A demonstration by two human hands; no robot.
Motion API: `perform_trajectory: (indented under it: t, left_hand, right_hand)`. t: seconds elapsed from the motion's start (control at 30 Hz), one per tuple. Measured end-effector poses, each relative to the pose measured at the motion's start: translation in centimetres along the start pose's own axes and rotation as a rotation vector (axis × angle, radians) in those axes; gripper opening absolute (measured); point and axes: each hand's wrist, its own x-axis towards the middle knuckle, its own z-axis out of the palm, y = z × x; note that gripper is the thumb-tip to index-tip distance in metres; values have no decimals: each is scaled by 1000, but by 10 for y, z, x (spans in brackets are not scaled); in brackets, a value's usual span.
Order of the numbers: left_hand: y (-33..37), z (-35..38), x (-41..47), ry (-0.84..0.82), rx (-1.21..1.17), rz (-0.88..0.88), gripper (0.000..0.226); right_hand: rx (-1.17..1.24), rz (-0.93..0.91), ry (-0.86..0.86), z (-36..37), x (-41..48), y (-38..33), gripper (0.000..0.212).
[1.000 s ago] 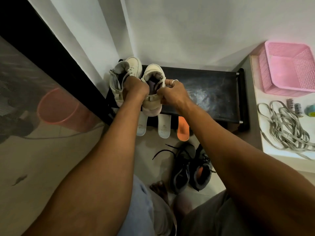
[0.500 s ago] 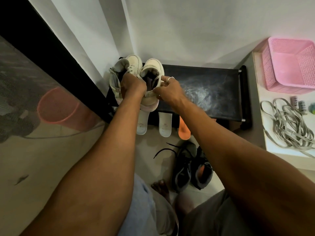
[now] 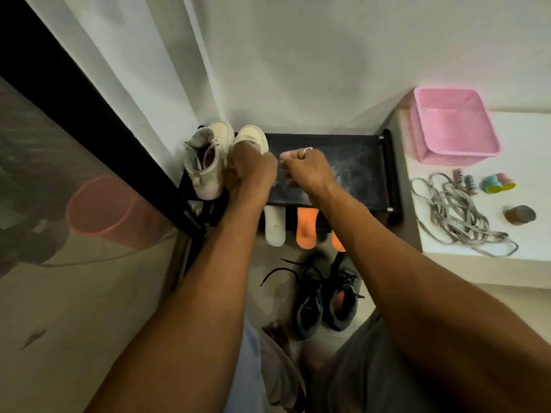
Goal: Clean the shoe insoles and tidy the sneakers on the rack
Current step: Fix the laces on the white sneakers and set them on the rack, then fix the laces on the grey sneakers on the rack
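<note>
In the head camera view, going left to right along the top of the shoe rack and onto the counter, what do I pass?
The first white sneaker → left hand on the second white sneaker → right hand → bare rack top → pink basket.

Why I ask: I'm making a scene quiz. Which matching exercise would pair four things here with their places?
Things:
1. pink basket
2. black sneakers
3. white sneakers
4. orange insole

Places:
A. on the floor in front of the rack
B. left end of the rack's top
C. on the white counter
D. propped against the rack's front

Pairs: 1-C, 2-A, 3-B, 4-D.
</note>
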Motion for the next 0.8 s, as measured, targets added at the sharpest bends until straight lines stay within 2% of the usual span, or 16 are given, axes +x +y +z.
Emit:
perform_trajectory:
  t: [0.07, 0.17, 0.27, 0.4, 0.57, 0.67, 0.8]
  left_hand:
    - [11, 8, -30, -82, -58, -24, 34]
    - [9, 25, -77, -208, -11, -109, 29]
    - [-14, 55, -115, -337, 11, -221, 31]
    - [-54, 85, -146, -474, 65, -305, 31]
    - [-88, 116, -143, -517, 63, -316, 28]
    - [-110, 139, -141, -557, 139, -337, 29]
    - [-151, 181, -153, -603, 101, -443, 35]
  right_hand:
    - [-9, 48, 64, -13, -15, 10, 20]
    - [-63, 223, 129, -32, -43, 32, 28]
    - [-138, 337, 174, -43, -75, 60, 22]
    - [-217, 428, 185, -33, -84, 97, 24]
    - [-307, 529, 128, -13, -67, 144, 17]
    - [-359, 588, 68, -5, -62, 180, 33]
    - [-353, 697, 55, 8, -62, 236, 36]
